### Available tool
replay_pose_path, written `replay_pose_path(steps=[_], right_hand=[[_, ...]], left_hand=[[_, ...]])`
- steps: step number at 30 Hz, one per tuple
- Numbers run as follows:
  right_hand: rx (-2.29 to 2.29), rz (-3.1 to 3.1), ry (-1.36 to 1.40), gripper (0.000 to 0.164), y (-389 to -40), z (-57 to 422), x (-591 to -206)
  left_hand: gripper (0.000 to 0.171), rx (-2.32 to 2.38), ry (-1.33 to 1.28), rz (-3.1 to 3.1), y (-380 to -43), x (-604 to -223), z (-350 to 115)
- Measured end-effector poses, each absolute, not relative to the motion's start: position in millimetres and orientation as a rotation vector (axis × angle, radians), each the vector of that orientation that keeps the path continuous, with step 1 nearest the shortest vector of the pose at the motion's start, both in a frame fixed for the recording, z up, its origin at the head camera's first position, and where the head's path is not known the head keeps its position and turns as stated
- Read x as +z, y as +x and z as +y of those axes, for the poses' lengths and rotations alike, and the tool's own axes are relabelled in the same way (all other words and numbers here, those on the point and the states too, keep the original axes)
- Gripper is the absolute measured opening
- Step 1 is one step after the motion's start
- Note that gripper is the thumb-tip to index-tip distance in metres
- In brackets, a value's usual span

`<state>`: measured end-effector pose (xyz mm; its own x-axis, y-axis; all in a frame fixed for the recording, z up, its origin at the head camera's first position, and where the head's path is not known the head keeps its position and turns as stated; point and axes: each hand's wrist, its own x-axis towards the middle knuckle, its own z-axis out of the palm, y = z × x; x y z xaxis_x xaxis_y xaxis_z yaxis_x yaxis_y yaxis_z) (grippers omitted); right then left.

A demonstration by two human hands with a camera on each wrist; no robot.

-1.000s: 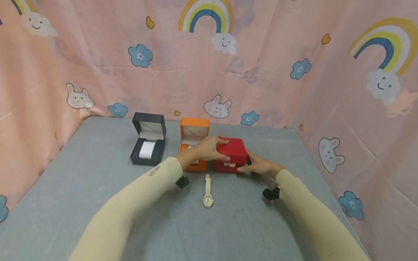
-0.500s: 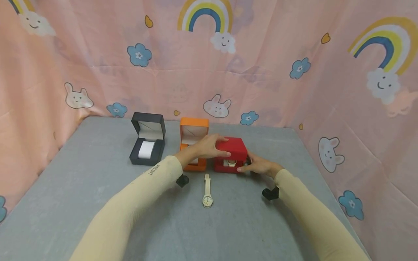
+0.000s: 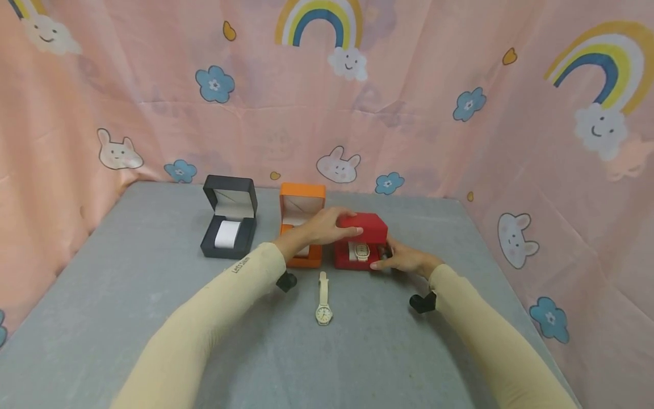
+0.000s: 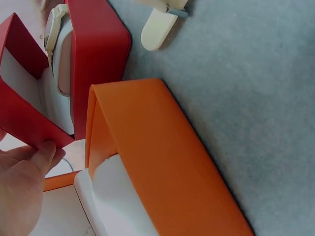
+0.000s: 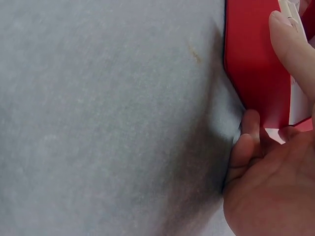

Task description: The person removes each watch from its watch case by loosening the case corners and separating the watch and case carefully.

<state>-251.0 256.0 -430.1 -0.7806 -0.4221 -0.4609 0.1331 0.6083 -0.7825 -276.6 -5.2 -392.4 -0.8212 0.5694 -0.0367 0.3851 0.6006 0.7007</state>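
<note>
A red watch box (image 3: 370, 226) stands on the table with its lid partly raised. Under the lid, a cream-strapped watch (image 3: 362, 251) sits around a white cushion. My left hand (image 3: 327, 226) grips the lid at its left side, thumb toward the front; the left wrist view shows fingers on the red lid's edge. At the box's right side, my right hand (image 3: 409, 258) holds the base, and in the right wrist view the thumb (image 5: 290, 46) lies along its front rim. Nearer me, another cream watch (image 3: 323, 314) lies flat with its strap stretched out.
An orange watch box (image 3: 302, 191) stands lid-up just left of the red one, partly behind my left hand. Farther left is a black watch box (image 3: 232, 183), also lid-up, with a white cushion (image 3: 227, 234) inside. A patterned pink curtain (image 3: 419, 102) hangs behind the grey table (image 3: 128, 284).
The red box's lid has swung upward with my left hand, and the watch inside has come into view. My right hand stays at the base.
</note>
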Motion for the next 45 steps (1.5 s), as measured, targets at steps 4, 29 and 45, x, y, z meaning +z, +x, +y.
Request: replay_pose_path(steps=[4,29,45], right_hand=[[-1.146,2.205,-0.256,0.106,-252,257,-431],[-1.104,2.231,-0.32,0.113,-252,258,-430],[-1.072,2.238,-0.316,0.113,-252,258,-429]], left_hand=[[0.065,1.047,0.769,2.576,-276,-392,-3],[0.075,1.281,0.501,2.47,-280,-380,5],[0.065,1.325,0.599,2.444,-283,-382,-4]])
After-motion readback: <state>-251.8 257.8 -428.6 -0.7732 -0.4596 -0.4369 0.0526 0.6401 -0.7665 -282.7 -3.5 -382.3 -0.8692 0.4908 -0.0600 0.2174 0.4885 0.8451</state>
